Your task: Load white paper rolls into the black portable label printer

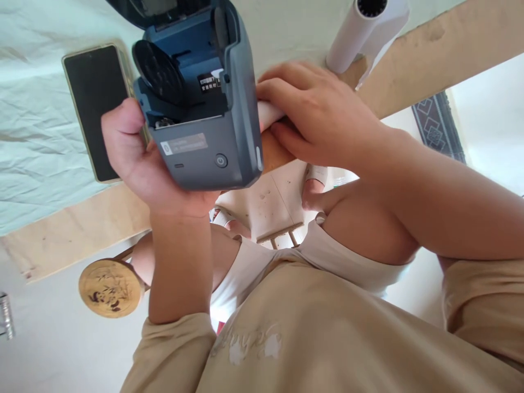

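My left hand (135, 158) is closed around a blue-grey label printer (200, 125) and holds it up over the table edge. The printer's lid is open, so its empty roll bay and a round black spool guide show. My right hand (323, 114) sits against the printer's right side, with its fingers curled on a white piece of cloth or paper (268, 113) pressed to the casing. Most of that white piece is hidden under the fingers.
A black phone (96, 103) lies face up on a pale green cloth (36, 136) covering the wooden table (82, 229). A white paper roll (360, 33) lies at the top right. Below, a round wooden stool (109, 287) stands on the floor beside my knees.
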`<state>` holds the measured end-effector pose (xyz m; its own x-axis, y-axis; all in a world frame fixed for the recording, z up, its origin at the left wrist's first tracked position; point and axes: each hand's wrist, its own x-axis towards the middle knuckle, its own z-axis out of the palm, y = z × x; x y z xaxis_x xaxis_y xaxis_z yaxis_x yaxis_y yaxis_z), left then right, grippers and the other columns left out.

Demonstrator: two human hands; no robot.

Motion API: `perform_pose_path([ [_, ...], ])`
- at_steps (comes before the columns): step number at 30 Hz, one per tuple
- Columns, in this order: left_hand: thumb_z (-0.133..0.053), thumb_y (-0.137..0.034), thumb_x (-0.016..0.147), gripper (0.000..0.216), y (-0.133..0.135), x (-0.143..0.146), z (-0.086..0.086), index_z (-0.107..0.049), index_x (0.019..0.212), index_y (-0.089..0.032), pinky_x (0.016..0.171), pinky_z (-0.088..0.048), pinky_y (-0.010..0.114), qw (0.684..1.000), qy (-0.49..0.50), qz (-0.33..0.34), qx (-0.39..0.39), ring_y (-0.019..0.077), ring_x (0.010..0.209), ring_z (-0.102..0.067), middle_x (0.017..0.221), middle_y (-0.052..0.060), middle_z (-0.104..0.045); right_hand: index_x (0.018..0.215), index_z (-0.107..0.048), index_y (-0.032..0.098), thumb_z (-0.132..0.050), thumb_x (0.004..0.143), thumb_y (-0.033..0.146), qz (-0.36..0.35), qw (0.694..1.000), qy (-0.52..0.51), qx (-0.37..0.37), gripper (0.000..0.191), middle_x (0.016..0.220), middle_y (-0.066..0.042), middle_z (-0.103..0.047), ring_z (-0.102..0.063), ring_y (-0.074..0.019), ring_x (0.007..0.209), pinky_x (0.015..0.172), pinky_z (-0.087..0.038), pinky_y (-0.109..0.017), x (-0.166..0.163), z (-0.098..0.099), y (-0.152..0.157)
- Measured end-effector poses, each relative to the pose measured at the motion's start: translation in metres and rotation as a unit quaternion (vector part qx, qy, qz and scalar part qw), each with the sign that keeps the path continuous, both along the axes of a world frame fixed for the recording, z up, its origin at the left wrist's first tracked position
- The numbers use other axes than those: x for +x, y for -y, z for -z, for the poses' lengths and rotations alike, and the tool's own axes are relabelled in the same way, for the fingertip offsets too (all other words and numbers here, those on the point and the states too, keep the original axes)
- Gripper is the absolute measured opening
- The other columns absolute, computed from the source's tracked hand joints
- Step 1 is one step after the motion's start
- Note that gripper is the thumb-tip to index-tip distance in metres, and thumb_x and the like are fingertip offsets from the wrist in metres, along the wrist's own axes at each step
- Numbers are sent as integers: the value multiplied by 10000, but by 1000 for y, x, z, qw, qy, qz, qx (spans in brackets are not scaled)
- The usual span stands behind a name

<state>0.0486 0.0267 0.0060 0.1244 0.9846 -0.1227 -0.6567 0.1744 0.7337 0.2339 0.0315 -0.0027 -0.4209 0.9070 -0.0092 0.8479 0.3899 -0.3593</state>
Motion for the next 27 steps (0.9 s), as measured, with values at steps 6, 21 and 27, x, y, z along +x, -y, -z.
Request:
perform_pose_path([
  [6,-217,-375,960,445,-1,-7,3,-610,931,-166,1060,-576,524,999,21,36,-14,296,1377,-592,1028,63,-626,1338,-573,234,-403,918,245,-2,1000,15,-20,453,1383,-73,-572,-552,-324,1310,1128,-460,-532,-6,-11,1],
  [21,-363,-317,910,208,-4,-1,7,-369,719,-235,746,-570,264,990,129,52,-11,126,754,-703,701,-20,-509,1045,-505,226,-525,856,296,158,838,-471,-226,202,741,-1,-532,-540,-94,614,438,-401,-211,-5,-12,8],
  [27,-350,-339,911,209,-4,-1,10,-431,779,-199,827,-570,234,986,156,43,-26,202,1179,-739,720,-25,-499,1178,-502,232,-556,917,281,166,796,-535,-229,271,907,10,-541,-636,-68,748,573,-570,-183,-4,-16,6],
])
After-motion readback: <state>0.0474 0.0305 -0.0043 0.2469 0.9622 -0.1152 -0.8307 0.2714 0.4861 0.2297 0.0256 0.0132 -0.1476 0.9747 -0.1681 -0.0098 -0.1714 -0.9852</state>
